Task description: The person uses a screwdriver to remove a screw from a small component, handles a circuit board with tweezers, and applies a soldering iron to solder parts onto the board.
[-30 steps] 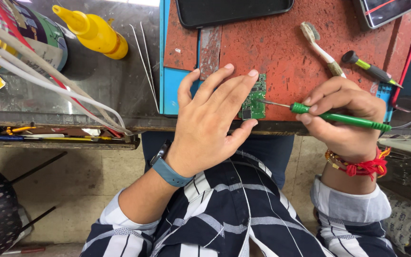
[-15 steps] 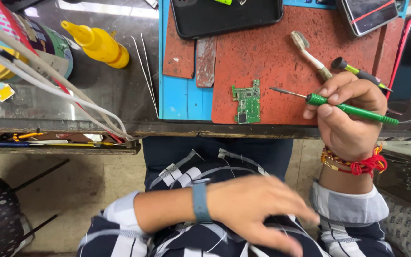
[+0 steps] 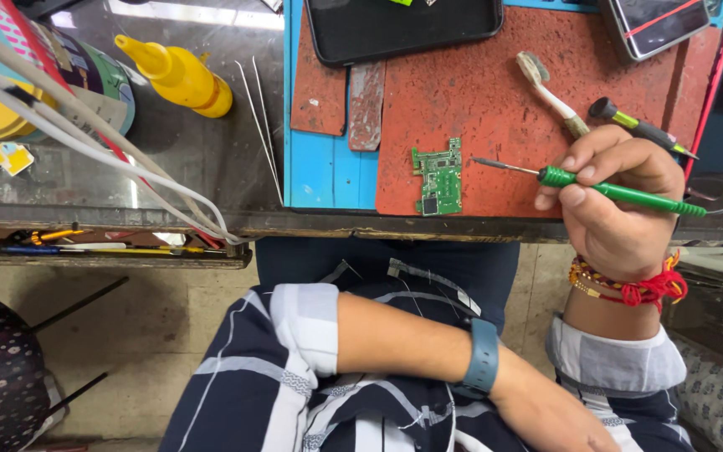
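Red mat, right hand gripping green screwdriver, tip pointing left

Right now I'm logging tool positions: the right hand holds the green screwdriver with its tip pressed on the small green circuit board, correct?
Not quite. In the head view the right hand does hold the green screwdriver, but its tip hangs apart from the small green circuit board, to its right above the red mat.
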